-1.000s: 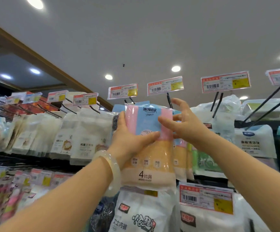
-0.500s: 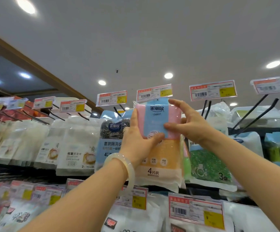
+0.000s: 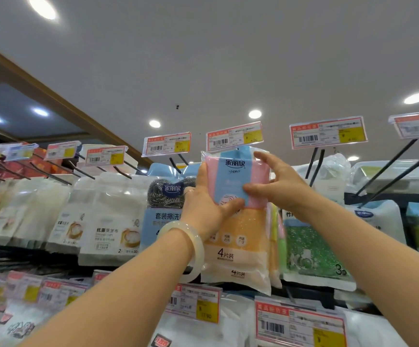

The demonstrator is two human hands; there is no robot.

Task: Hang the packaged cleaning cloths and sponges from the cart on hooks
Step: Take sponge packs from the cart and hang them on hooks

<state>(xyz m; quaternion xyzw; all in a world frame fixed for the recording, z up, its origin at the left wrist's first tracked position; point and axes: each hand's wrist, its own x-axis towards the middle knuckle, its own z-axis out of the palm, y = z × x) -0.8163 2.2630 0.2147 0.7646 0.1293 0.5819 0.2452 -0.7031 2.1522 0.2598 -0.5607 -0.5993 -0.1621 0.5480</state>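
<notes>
Both hands are gripping the sponge pack (image 3: 238, 216) high at the shelf: left hand (image 3: 204, 209) clamped on its left edge, right hand (image 3: 281, 186) pinching the right. Its top is sitting just under a price tag (image 3: 234, 136); steel-wool pack (image 3: 165, 209) is hanging left, green pack (image 3: 311, 251) right.

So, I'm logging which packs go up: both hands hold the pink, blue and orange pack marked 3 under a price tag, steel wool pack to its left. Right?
Not quite. The head view shows the pack marked 4. Otherwise right: left hand and right hand hold it under the price tag, steel wool pack to its left.
</notes>
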